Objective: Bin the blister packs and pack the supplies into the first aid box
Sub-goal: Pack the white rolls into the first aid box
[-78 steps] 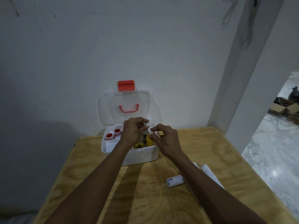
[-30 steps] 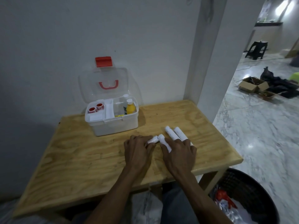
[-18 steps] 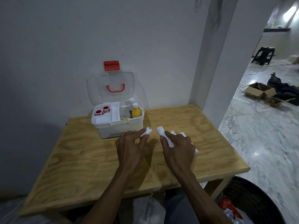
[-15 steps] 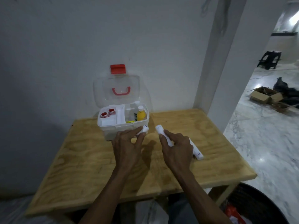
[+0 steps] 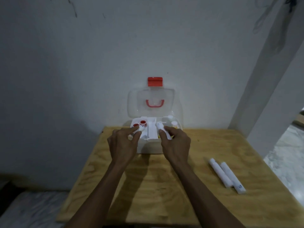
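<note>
A: Left hand (image 5: 122, 144)?
B: Closed around a small white roll (image 5: 136, 131), held over the first aid box (image 5: 148, 145), just short of two red-capped containers (image 5: 139, 127).
A: Right hand (image 5: 175, 143)?
B: Gripping a long white tube (image 5: 162, 131), tip over the box's middle.
A: Beyond the fingers?
B: Clear lid (image 5: 151, 104) upright, red latch (image 5: 154, 81) on top.
A: Elsewhere?
B: Two white tubes (image 5: 226, 176) touching, well right of the right hand, on the wooden table (image 5: 164, 186).

A plain room in a home, it seems; a bare white wall (image 5: 82, 63); a simple wooden table (image 5: 164, 186) pushed against it; shiny marble floor (image 5: 283, 153) past a white pillar (image 5: 271, 79).
</note>
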Motion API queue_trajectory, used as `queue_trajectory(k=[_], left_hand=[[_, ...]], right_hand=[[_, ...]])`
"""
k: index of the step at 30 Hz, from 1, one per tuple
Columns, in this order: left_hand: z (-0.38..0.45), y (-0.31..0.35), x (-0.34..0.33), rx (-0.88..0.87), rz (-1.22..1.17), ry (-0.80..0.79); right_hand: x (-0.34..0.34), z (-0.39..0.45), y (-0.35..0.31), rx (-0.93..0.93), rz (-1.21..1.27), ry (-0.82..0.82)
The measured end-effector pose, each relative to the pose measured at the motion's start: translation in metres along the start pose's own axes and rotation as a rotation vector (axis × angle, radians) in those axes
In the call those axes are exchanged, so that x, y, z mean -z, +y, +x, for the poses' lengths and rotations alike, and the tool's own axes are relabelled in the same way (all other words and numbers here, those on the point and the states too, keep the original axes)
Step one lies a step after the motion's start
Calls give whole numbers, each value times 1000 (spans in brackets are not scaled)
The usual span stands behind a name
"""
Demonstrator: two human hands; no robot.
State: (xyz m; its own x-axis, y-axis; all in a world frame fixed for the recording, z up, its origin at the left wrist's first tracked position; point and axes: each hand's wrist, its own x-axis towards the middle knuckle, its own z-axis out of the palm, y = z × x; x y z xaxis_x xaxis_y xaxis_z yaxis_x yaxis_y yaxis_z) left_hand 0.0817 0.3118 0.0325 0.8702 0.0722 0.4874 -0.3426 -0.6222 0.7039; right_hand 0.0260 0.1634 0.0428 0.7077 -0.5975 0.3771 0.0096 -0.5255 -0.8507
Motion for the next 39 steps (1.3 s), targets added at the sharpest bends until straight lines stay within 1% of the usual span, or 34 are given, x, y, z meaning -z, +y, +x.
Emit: queue_trajectory(k=[4, 7, 14, 21, 27, 33, 39], left_hand=[[19, -12, -2, -6, 64, -73], [31, -19, -5, -50, 126, -140], [46, -28, -14, -105, 198, -251], [57, -32, -21, -77, 260, -346], [57, -31, -22, -64, 295, -325], [59, -27, -20, -55, 291, -351], [55, -24, -16, -55, 290, -339]], right_hand=[[-31, 21, -12, -11, -90, -34], [-48, 33, -17, -5, -142, -56], [-66, 46, -18, -14, -267, -87], [-78, 48, -11, -19, -364, -130], [-76, 49, -7, 44, -479, -207], [-74, 50, -5, 67, -442, -224], [-69, 51, -4, 79, -392, -224]])
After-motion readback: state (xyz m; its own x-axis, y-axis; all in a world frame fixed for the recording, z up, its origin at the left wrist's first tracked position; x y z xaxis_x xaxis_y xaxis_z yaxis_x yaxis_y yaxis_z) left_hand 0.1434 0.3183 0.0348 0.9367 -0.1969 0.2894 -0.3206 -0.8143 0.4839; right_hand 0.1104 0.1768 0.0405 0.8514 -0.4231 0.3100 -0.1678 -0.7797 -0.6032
